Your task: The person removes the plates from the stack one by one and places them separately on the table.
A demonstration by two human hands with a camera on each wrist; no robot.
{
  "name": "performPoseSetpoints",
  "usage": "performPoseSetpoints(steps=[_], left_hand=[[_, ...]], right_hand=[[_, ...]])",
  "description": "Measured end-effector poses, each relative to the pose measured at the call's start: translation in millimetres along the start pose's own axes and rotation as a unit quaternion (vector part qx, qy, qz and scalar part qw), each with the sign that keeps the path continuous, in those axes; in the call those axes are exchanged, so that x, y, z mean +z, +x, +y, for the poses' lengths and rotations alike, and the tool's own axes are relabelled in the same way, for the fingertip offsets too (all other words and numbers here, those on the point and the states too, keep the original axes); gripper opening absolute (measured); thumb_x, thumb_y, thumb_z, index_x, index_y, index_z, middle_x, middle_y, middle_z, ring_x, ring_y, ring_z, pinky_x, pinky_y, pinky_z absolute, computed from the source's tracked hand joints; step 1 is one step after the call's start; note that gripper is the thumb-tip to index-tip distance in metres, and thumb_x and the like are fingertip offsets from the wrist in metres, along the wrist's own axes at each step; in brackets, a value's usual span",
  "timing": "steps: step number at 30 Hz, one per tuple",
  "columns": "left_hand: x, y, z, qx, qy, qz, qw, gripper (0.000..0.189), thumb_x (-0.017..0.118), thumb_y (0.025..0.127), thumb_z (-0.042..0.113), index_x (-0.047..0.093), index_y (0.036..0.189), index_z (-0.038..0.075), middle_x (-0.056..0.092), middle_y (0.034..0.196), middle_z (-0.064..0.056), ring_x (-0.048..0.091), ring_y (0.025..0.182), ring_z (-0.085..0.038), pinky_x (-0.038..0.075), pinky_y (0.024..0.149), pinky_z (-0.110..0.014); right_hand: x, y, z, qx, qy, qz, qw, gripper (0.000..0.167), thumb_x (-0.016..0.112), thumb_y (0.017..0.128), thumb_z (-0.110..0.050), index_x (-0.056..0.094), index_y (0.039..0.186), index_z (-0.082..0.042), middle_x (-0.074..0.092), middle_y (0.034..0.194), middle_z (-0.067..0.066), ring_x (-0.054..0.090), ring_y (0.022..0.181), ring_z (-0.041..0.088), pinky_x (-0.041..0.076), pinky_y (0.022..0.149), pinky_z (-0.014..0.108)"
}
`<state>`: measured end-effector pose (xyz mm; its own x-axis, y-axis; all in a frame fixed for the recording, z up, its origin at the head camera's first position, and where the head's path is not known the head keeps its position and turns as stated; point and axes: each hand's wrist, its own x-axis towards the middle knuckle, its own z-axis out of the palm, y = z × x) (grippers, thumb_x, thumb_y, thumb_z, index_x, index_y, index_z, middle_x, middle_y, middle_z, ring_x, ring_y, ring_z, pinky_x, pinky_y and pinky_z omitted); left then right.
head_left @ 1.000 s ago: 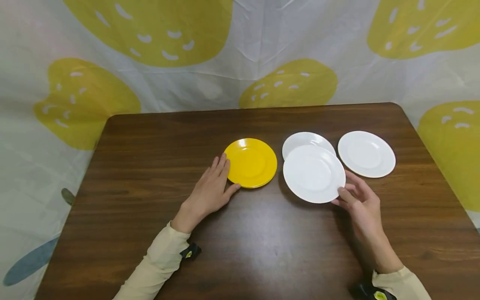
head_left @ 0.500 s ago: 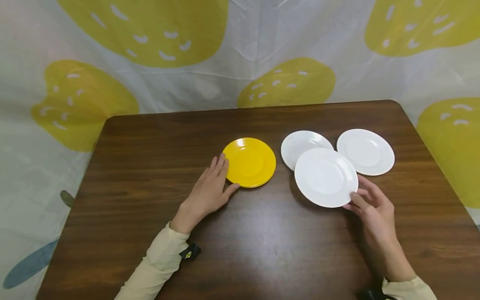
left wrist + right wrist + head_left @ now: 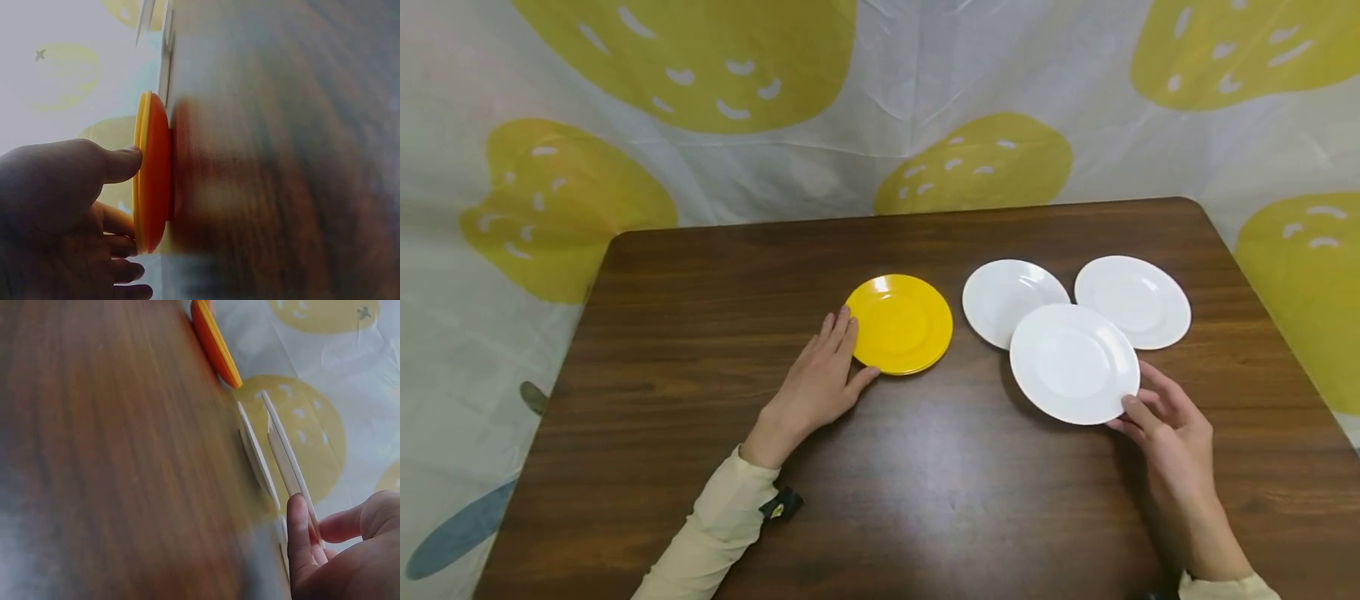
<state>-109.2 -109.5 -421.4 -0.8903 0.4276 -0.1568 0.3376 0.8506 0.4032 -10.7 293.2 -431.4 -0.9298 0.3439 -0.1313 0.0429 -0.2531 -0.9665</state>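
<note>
My right hand [image 3: 1176,437] pinches the right rim of a white plate [image 3: 1071,364], thumb on top and fingers underneath. In the right wrist view that held plate [image 3: 287,456] is raised above the table. Two more white plates lie behind it: the back-left plate [image 3: 1011,296], which it partly overlaps in the head view, and the back-right plate [image 3: 1135,300]. At the left edge of the stacked yellow plates [image 3: 901,323] rests my left hand [image 3: 820,379], fingers extended. Its thumb and fingertips touch the rim of the yellow stack [image 3: 150,175] in the left wrist view.
A brown wooden table [image 3: 700,317] with rounded back corners carries everything. Behind it hangs a pale curtain [image 3: 775,175] with yellow fruit shapes. A dark strap [image 3: 781,504] sits at the left sleeve.
My right hand has drawn the white plate to the right and slightly nearer, uncovering more of the back-left plate. The left hand stays beside the yellow plates.
</note>
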Motion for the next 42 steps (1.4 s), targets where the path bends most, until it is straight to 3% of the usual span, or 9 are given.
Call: performPoseSetpoints(steps=[17,42], left_hand=[[-0.3,-1.2,-1.6,-0.005,-0.014,-0.009,0.9998,0.081,0.049,0.106,0.047,0.012,0.161,0.0,0.001,0.17,-0.015,0.006,0.158,-0.035,0.021,0.125,-0.054],[-3.5,-4.4,-5.3,0.01,-0.015,-0.012,0.9998,0.082,0.051,0.105,0.045,0.014,0.16,-0.002,0.004,0.17,-0.019,0.008,0.157,-0.04,0.023,0.124,-0.057]], right_hand=[[-23,-5.9,0,0.0,0.023,0.047,0.9986,0.046,0.062,0.092,0.013,0.063,0.133,-0.008,0.073,0.085,0.001,0.07,0.07,0.011,0.061,0.063,0.024],[-64,-24.7,0,0.031,0.047,0.186,0.981,0.048,0.059,0.089,0.02,0.071,0.124,-0.012,0.067,0.075,0.003,0.068,0.065,0.011,0.06,0.057,0.025]])
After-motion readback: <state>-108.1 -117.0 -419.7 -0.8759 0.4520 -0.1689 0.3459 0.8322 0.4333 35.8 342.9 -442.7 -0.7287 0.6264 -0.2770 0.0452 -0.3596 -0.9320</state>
